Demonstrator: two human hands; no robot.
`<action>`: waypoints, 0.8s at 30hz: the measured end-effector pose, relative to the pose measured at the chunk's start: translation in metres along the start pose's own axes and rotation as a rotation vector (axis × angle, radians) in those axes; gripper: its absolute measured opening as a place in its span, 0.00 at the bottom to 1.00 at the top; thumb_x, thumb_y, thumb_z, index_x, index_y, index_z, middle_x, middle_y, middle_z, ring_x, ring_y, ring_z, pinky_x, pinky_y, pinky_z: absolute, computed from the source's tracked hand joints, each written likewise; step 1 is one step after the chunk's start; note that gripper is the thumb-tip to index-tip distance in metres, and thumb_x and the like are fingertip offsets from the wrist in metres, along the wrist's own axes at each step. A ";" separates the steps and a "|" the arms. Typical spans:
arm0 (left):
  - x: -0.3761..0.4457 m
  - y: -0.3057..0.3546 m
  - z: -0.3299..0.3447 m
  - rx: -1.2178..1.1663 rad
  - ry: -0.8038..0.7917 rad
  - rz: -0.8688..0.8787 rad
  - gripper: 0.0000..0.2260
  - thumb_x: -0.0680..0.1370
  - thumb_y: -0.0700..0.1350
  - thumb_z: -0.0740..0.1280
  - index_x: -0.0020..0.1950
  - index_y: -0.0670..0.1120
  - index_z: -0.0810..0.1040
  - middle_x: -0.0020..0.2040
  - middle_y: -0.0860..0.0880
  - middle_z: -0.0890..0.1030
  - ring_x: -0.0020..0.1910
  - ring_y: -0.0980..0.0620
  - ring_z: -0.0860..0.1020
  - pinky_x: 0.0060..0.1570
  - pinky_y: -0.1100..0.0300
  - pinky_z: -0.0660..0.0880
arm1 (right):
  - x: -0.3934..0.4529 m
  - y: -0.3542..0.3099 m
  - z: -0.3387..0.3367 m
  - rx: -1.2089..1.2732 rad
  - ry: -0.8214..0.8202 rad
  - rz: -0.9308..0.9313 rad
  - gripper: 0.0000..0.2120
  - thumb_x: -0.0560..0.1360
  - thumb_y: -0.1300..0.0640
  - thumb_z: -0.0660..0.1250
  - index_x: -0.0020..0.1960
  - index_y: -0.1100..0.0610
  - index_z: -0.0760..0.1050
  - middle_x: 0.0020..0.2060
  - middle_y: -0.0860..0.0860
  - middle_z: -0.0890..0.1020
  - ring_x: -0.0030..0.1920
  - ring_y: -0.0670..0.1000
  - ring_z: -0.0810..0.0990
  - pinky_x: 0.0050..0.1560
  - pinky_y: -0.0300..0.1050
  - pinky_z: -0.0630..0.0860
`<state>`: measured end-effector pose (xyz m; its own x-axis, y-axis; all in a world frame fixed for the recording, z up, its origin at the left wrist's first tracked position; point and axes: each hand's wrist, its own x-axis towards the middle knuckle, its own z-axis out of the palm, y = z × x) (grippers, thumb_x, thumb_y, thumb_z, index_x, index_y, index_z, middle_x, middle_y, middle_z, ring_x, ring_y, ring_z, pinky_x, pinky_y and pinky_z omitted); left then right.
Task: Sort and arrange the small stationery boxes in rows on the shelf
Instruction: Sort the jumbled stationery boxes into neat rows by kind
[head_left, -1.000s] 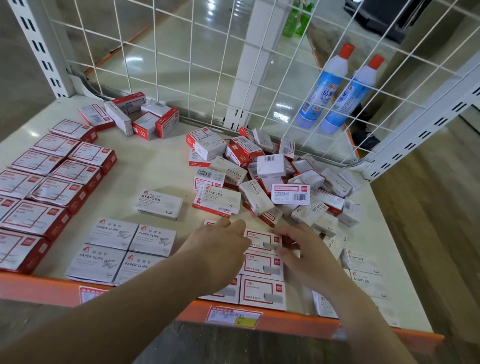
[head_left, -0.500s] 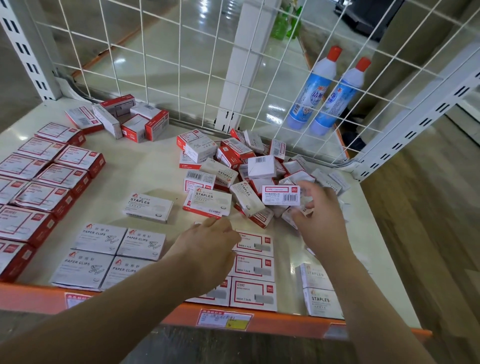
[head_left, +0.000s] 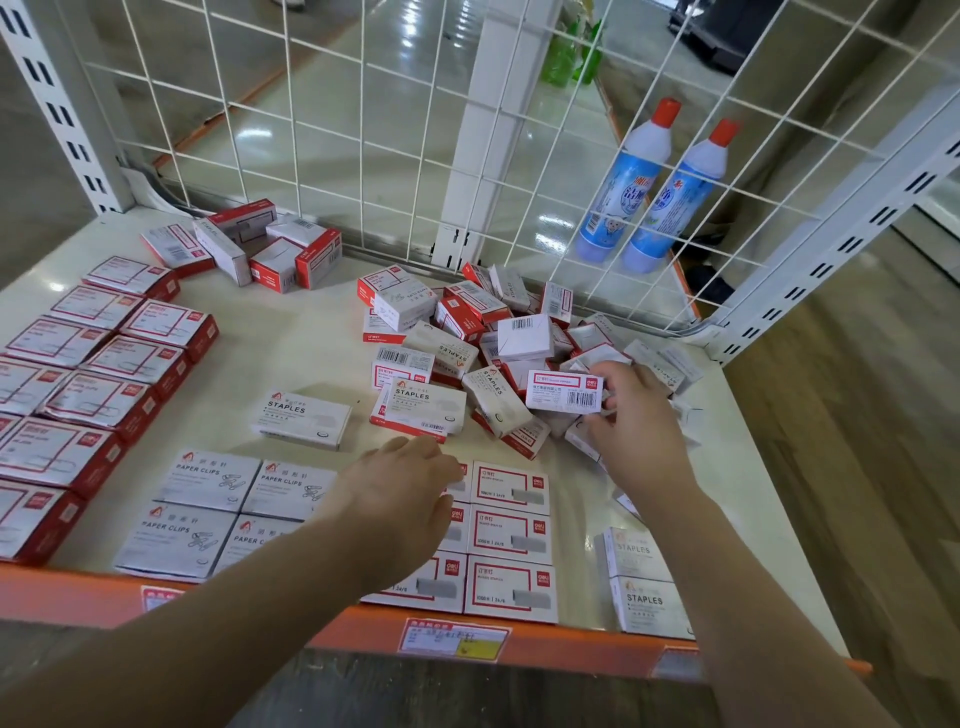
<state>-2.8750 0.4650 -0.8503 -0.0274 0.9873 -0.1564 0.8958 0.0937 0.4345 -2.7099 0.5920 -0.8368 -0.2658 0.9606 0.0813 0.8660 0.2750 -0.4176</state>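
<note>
A loose pile of small red-and-white stationery boxes (head_left: 498, 338) lies at the middle back of the cream shelf (head_left: 291, 358). My right hand (head_left: 634, 421) pinches a white box with a red frame and barcode (head_left: 563, 391) at the pile's front edge. My left hand (head_left: 395, 493) rests flat over the left column of a neat block of red-framed staple boxes (head_left: 511, 535) by the front edge. Grey paper-clip boxes (head_left: 208, 512) sit in rows to the left of it. Two stacked grey staples boxes (head_left: 644, 577) stand at the front right.
Rows of larger red boxes (head_left: 98, 374) fill the left side, and a small heap of red boxes (head_left: 260, 244) lies at the back left. A white wire grid (head_left: 363, 130) closes the back. Two blue bottles (head_left: 654, 192) stand behind it. The front edge is an orange rail (head_left: 571, 644).
My right hand has moved from the front staple rows up to the pile and taken hold of the barcode box. My left hand has stayed on the arranged block.
</note>
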 end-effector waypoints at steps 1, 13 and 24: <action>0.000 0.000 0.000 -0.006 0.009 -0.005 0.16 0.81 0.49 0.55 0.68 0.55 0.66 0.65 0.56 0.69 0.63 0.56 0.67 0.60 0.62 0.66 | -0.001 0.000 -0.001 -0.008 0.005 -0.015 0.20 0.75 0.63 0.65 0.65 0.55 0.69 0.63 0.54 0.71 0.60 0.53 0.74 0.54 0.44 0.72; -0.002 0.003 -0.013 -0.140 0.197 -0.028 0.25 0.80 0.48 0.59 0.74 0.58 0.52 0.72 0.58 0.62 0.69 0.55 0.62 0.64 0.60 0.64 | -0.039 -0.007 -0.018 0.255 -0.103 -0.072 0.14 0.71 0.58 0.71 0.50 0.44 0.71 0.47 0.42 0.77 0.44 0.37 0.76 0.38 0.27 0.70; -0.011 -0.014 -0.017 -0.283 0.359 0.100 0.14 0.76 0.48 0.65 0.62 0.54 0.75 0.58 0.61 0.73 0.51 0.66 0.67 0.40 0.82 0.61 | -0.049 -0.021 -0.014 0.591 -0.419 0.015 0.12 0.71 0.59 0.70 0.53 0.47 0.77 0.43 0.49 0.83 0.44 0.44 0.82 0.43 0.36 0.79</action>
<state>-2.8947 0.4553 -0.8396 -0.1432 0.9706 0.1935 0.7470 -0.0223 0.6644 -2.7092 0.5398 -0.8196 -0.4985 0.8352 -0.2322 0.5284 0.0804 -0.8452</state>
